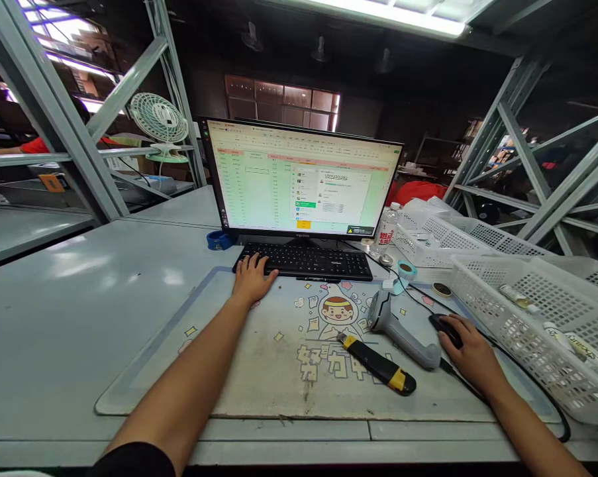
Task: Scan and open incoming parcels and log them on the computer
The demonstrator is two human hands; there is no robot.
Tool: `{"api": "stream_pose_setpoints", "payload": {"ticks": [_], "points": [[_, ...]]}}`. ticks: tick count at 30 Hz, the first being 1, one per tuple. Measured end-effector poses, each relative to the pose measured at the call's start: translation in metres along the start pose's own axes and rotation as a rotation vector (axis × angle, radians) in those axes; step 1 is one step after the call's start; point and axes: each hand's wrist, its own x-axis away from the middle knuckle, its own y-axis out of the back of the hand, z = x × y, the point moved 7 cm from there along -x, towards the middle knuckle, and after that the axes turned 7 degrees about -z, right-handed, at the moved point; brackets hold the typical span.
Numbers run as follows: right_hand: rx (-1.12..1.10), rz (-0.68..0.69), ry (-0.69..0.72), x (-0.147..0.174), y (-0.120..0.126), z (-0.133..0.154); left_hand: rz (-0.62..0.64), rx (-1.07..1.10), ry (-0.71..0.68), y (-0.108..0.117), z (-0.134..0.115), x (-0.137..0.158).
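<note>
My left hand (253,280) rests with fingers spread on the left end of a black keyboard (311,260). Over at the right, my right hand (470,348) is curled round a black computer mouse (446,330). Both lie on a pale desk mat (259,377) printed with a cartoon figure. Between the hands are a grey barcode scanner (402,338), close to the mouse, and a black and yellow utility knife (378,366). Behind the keyboard stands a monitor (259,189) showing a spreadsheet with a chat window over it.
White plastic baskets (497,291) with small items line the right side. Near them are a clear bottle (388,222) and a light-blue tape roll (406,268). A blue tape roll (219,240) sits left of the monitor. A fan (158,119) stands by the metal frame (130,86).
</note>
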Motion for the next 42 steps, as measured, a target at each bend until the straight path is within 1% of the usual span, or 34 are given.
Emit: {"api": "stream_pose_setpoints", "payload": {"ticks": [8,15,20,23,27,30,34,37,42], "points": [[-0.022,-0.018,0.005,-0.002,0.001,0.001,-0.012,0.006,0.002,-0.001,0.001,-0.001],[-0.030,-0.007,-0.024,-0.003,0.002,0.002,-0.009,-0.006,-0.002,-0.002,0.001,-0.001],[-0.021,-0.018,-0.009,-0.004,0.002,0.002,-0.024,-0.001,-0.002,-0.001,0.001,-0.002],[-0.024,-0.012,0.005,-0.004,0.003,0.001,-0.016,0.003,0.015,0.001,-0.001,0.000],[-0.007,-0.010,-0.019,-0.004,0.006,-0.004,-0.025,0.026,0.041,0.007,-0.005,0.004],[0.002,0.010,-0.024,-0.005,0.004,-0.009,-0.005,0.033,0.057,0.009,-0.006,0.006],[-0.002,0.003,-0.013,-0.005,0.003,-0.011,0.016,0.033,0.042,0.010,-0.008,0.008],[-0.028,-0.008,0.001,-0.006,0.004,-0.007,0.019,0.020,0.015,0.010,-0.010,0.008],[-0.055,-0.019,0.034,-0.007,0.006,0.006,-0.009,0.018,0.008,0.007,-0.006,0.003]]}}
